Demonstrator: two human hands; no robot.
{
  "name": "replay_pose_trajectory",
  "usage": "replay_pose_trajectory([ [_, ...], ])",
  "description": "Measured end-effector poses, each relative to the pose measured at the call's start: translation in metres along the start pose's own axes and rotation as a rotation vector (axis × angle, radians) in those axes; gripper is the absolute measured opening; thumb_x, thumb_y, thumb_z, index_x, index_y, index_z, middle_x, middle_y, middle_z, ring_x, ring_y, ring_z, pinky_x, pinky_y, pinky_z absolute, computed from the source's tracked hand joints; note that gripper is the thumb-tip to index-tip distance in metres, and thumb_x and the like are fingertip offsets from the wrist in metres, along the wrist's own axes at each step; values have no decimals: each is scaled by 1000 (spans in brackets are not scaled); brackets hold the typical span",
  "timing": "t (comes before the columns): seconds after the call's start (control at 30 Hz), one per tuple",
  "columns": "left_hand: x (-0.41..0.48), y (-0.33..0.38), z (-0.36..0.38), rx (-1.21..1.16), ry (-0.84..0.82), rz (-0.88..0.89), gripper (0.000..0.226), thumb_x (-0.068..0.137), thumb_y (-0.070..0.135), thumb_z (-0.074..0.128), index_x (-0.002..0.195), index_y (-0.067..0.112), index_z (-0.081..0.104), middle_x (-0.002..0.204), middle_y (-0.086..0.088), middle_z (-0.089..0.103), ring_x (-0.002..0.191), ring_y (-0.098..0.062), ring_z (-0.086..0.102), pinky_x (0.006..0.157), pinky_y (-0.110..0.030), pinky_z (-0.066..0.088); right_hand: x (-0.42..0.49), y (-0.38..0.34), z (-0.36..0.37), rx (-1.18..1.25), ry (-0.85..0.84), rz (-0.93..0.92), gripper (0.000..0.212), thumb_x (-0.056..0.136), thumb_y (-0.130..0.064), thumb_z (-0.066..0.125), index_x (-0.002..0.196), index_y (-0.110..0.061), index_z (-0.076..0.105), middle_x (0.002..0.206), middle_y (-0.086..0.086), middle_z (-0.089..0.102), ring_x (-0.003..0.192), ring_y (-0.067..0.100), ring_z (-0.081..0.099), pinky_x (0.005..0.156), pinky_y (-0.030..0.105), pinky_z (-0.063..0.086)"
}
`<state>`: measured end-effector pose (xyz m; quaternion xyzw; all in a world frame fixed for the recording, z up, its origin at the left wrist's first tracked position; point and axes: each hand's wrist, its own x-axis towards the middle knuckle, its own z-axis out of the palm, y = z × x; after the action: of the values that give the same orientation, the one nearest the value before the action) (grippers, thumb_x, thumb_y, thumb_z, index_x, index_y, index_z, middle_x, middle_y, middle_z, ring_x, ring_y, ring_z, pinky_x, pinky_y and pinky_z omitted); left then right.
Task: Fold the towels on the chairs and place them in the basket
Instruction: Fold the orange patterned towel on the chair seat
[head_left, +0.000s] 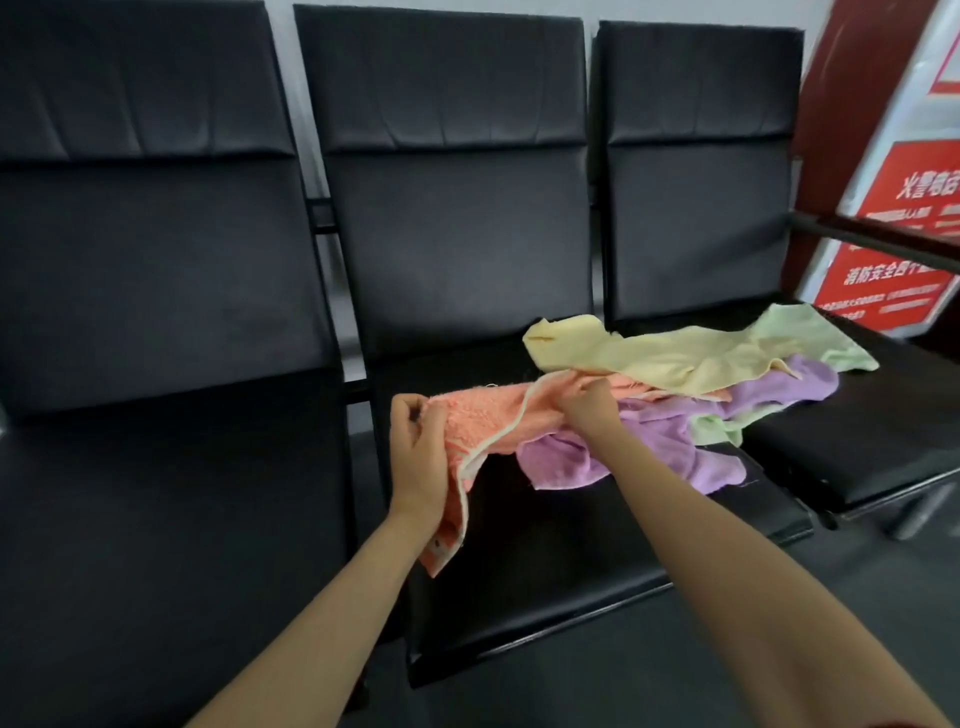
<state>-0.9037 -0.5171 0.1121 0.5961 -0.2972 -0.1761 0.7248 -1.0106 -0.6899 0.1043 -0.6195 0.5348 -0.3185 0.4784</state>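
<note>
An orange towel (483, 421) is lifted over the middle chair seat (545, 545). My left hand (418, 457) grips its left edge, and the cloth hangs down below my wrist. My right hand (589, 402) pinches the towel's upper edge near the pile. Behind it lie a yellow towel (649, 356), a purple towel (675, 441) and a light green towel (810, 332), spread loosely across the middle and right seats. No basket is in view.
Three black padded chairs stand in a row; the left chair seat (171, 493) is bare. A red and white sign board (893, 218) leans at the far right behind a black armrest bar (872, 239). Dark floor lies in front.
</note>
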Motion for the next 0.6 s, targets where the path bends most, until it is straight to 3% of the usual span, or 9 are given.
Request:
replay_pose_trajectory([
  [0.1, 0, 10, -14, 160, 20, -2, 8, 98, 21, 45, 92, 15, 44, 82, 1, 49, 68, -3, 50, 64, -23, 45, -18, -36, 4, 81, 104, -117, 31, 87, -22, 45, 108, -2, 56, 95, 11, 58, 84, 21, 51, 71, 30, 40],
  [0.2, 4, 7, -34, 270, 5, -166, 13, 99, 26, 44, 97, 13, 44, 88, -3, 52, 73, -10, 52, 65, -25, 45, -45, -80, 12, 144, 78, -263, 22, 83, -26, 48, 92, -8, 58, 88, 4, 58, 84, 20, 52, 72, 29, 38],
  [0.33, 0, 13, -65, 230, 59, -267, 20, 98, 33, 46, 104, 14, 44, 101, -9, 57, 92, -25, 59, 83, -44, 51, -85, -118, 41, 52, -146, -388, 6, 90, -21, 54, 93, -17, 57, 92, -2, 59, 85, 13, 52, 75, 25, 39],
  [0.5, -11, 50, -134, 235, 204, -223, 14, 99, 24, 42, 108, 15, 45, 97, -3, 55, 90, -21, 57, 84, -42, 50, -143, -148, 101, -29, -359, -522, 9, 95, -31, 50, 97, -22, 52, 88, -8, 57, 81, 8, 53, 68, 24, 41],
  [0.6, -21, 61, -199, 309, 282, -270, 13, 97, 23, 42, 105, 18, 51, 95, -1, 57, 85, -17, 57, 72, -34, 50, -190, -155, 146, 40, -544, -590, 4, 94, -27, 54, 93, -23, 55, 80, -13, 56, 77, 3, 52, 70, 20, 40],
])
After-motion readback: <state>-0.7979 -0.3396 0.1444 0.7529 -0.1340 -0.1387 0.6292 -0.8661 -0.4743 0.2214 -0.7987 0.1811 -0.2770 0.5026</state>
